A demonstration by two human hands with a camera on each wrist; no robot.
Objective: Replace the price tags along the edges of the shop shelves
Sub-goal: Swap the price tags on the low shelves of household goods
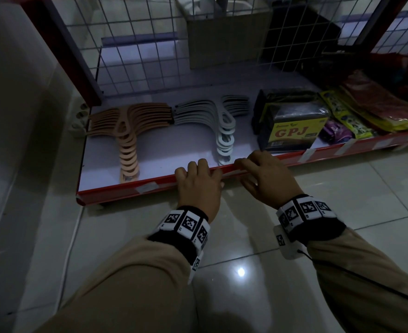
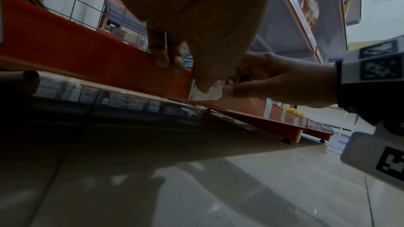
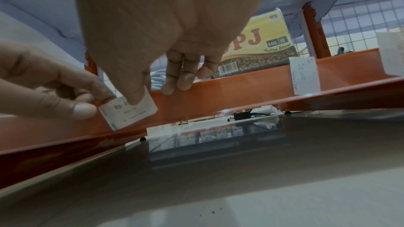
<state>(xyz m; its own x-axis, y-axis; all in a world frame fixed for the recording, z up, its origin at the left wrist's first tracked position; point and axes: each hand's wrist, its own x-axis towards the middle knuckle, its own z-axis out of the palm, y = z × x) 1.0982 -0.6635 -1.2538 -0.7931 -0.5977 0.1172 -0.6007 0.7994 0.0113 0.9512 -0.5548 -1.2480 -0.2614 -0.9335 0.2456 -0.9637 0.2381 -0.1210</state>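
A white price tag (image 3: 131, 112) printed "Rp. 3…" lies against the red front rail (image 1: 116, 192) of the bottom shelf. My left hand (image 1: 199, 179) pinches the tag's left end between thumb and forefinger (image 3: 87, 91), and its other fingers hook over the rail. My right hand (image 1: 263, 174) holds the other end: its thumb (image 3: 136, 96) presses the tag's face and its fingers (image 3: 181, 78) curl over the rail's top. In the left wrist view the tag (image 2: 210, 95) sits tilted on the rail under my left thumb. The head view hides the tag behind both hands.
Other white tags (image 1: 147, 187) (image 3: 305, 75) sit along the rail. On the shelf lie tan hangers (image 1: 126, 131), pale hangers (image 1: 222, 121), a yellow GPJ pack (image 1: 294, 131) and bagged goods to the right. Wire mesh backs the shelf. Glossy floor tiles (image 1: 246, 236) lie below, a wall at left.
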